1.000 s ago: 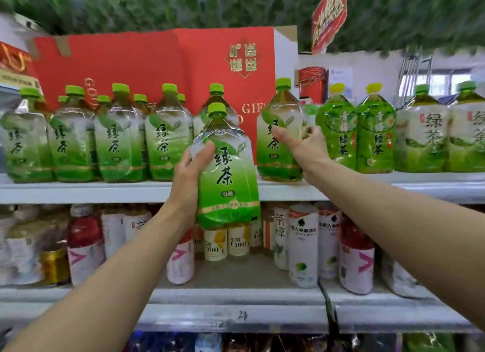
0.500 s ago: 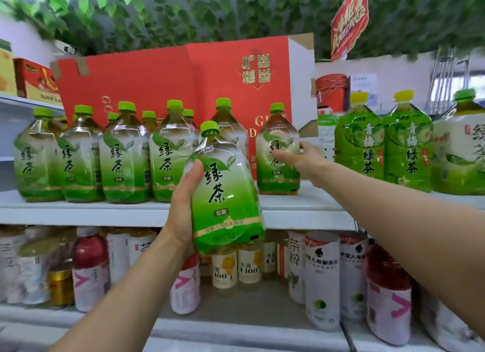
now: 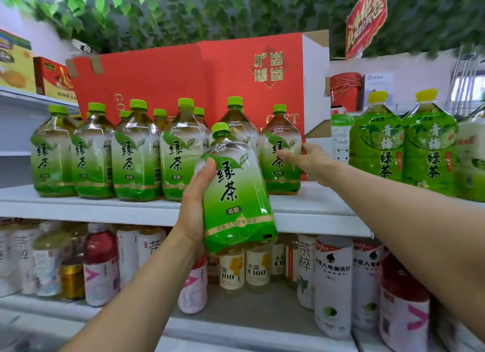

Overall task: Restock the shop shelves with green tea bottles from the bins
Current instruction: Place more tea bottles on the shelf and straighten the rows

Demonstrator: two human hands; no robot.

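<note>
My left hand (image 3: pixel 195 202) grips a large green tea bottle (image 3: pixel 237 194) with a green cap, held upright in front of the upper shelf's edge (image 3: pixel 105 207). My right hand (image 3: pixel 305 160) reaches onto that shelf and holds the side of a second green tea bottle (image 3: pixel 282 152) standing near the back. To the left, several matching green tea bottles (image 3: pixel 136 154) stand in a row on the same shelf.
A big red carton (image 3: pixel 204 81) stands behind the row. Darker green bottles with yellow caps (image 3: pixel 401 147) stand to the right. The lower shelf (image 3: pixel 257 315) holds several smaller white, red and yellow drink bottles. Boxes (image 3: pixel 31 68) sit on a higher shelf at far left.
My right hand has pushed its bottle further back on the shelf. My left hand has brought its bottle slightly rightwards, staying in front of the shelf edge. The camera moved closer.
</note>
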